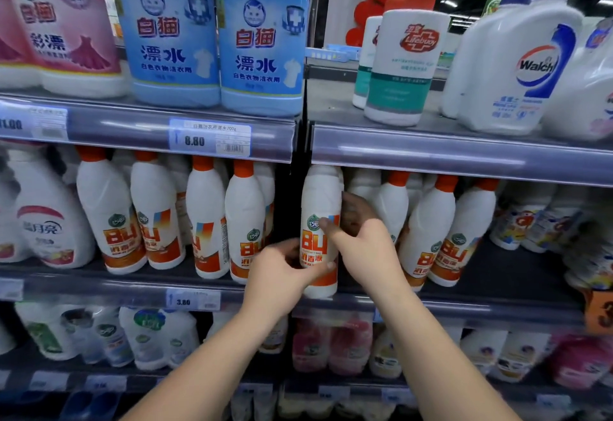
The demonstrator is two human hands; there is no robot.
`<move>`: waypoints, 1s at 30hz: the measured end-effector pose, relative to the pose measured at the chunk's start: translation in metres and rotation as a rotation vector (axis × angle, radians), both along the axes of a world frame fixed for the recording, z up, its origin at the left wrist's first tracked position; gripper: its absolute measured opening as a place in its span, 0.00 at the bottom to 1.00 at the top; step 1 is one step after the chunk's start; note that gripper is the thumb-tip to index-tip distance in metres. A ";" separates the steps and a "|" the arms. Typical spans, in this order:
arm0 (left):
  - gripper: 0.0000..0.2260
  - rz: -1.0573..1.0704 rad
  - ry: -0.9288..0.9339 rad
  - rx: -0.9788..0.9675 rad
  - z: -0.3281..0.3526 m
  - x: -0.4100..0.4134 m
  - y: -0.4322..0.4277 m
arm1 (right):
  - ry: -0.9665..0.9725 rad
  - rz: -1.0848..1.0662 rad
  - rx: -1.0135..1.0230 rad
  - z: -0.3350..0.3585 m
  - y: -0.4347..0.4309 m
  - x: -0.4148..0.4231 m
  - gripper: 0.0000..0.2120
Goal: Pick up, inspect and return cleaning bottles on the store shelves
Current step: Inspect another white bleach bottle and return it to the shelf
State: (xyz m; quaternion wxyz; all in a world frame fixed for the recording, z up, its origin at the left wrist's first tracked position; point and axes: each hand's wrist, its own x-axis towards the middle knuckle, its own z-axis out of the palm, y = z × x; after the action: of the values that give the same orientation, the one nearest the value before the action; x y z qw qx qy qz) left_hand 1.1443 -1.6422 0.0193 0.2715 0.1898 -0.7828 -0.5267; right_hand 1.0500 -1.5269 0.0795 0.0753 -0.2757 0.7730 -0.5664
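Head view: both hands are on a white 84 disinfectant bottle (319,195) with an orange label. The left hand (282,271) wraps its lower body, thumb across the front. The right hand (360,241) holds it higher, thumb on the label and fingers curled behind. The bottle's top is tucked under the shelf rail (431,152) directly above it, and its base overlaps the shelf edge (464,308) below; whether it stands or is lifted cannot be told. Matching orange-capped bottles (243,218) stand on either side of it. This looks like the pick-up or return step. Either way, the next move calls for keeping it upright and clear of the rail and neighbours.
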 end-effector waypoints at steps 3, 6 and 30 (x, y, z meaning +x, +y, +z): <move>0.17 -0.004 0.020 0.004 -0.007 -0.012 -0.001 | 0.025 -0.040 -0.015 -0.004 -0.001 -0.004 0.27; 0.17 0.010 0.036 0.024 -0.015 -0.021 -0.001 | 0.061 -0.057 -0.015 -0.010 -0.001 -0.005 0.27; 0.27 0.119 -0.172 -0.383 -0.026 -0.005 0.024 | 0.019 0.063 0.196 -0.031 0.039 0.002 0.17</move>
State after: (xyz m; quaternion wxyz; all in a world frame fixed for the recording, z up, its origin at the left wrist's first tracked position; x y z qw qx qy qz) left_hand 1.1394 -1.6182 -0.0065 0.2655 0.2248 -0.8762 -0.3335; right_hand 1.0523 -1.4879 0.0482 0.1125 -0.2964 0.8164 -0.4827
